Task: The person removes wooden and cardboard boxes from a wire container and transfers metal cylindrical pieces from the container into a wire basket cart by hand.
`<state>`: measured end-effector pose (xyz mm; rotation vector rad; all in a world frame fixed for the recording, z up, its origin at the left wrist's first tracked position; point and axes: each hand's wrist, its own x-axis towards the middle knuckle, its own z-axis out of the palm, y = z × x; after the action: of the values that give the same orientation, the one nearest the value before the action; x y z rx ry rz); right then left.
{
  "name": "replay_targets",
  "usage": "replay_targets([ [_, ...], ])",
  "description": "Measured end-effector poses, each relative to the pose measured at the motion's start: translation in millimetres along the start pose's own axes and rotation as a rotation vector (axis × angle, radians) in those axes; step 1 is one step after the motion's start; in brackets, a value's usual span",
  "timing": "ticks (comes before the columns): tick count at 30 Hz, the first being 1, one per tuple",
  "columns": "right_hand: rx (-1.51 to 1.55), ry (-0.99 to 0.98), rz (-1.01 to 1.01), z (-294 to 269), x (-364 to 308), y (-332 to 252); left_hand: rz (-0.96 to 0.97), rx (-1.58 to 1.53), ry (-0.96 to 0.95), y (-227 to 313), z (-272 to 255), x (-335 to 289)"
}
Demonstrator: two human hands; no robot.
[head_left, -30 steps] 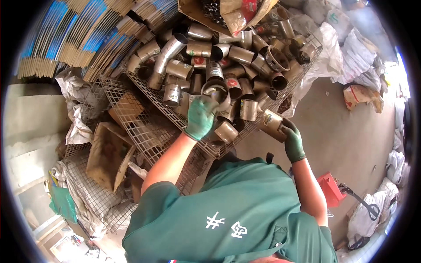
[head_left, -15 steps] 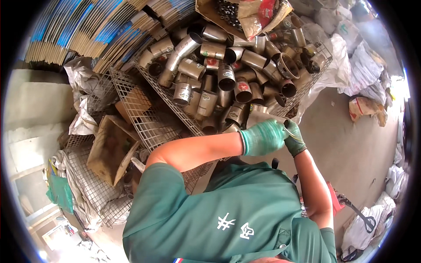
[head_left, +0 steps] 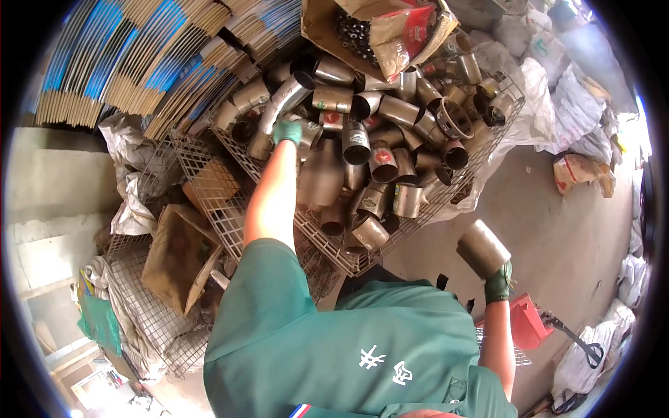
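Observation:
In my right hand, gloved in green, is a short metal pipe piece, held out over the floor to the right of the wire basket. My left arm reaches up over the basket's left side. The gloved left hand lies among the pipe pieces, beside a bent pipe elbow and a short pipe piece. Its fingers are hidden, so its grip does not show. Right of the left forearm, another pipe piece is smeared by motion. Several more metal pipe pieces fill the basket.
An open carton holding small dark metal parts sits behind the pipes. Stacked flat cardboard rises at the far left. An open cardboard box and wire racks stand left. A red bin and plastic bags lie right.
My hands were together at the basket's front edge and have parted. The left went up and left into the pipes; the right moved right and nearer me, with the pipe piece in it.

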<state>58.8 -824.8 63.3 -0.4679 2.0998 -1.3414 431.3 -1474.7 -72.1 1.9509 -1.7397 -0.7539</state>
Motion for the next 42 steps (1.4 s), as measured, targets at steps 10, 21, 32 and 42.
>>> replay_targets([
  [10,0.299,0.335,0.377,-55.4,-61.0,90.0,-0.469,-0.173,-0.255,-11.7,-4.2,-10.2],
  [21,-0.472,0.147,-0.152,-29.9,-28.4,-8.2,0.996,0.029,-0.201,174.8,-91.5,-257.2],
  [32,-0.716,-0.024,-0.648,-85.5,-43.9,-38.1,1.814,0.149,-0.622,329.7,12.3,-521.9],
  [42,-0.521,0.406,-0.073,-207.9,-179.9,111.5,2.218,0.189,-1.069,336.2,114.8,-792.6],
])
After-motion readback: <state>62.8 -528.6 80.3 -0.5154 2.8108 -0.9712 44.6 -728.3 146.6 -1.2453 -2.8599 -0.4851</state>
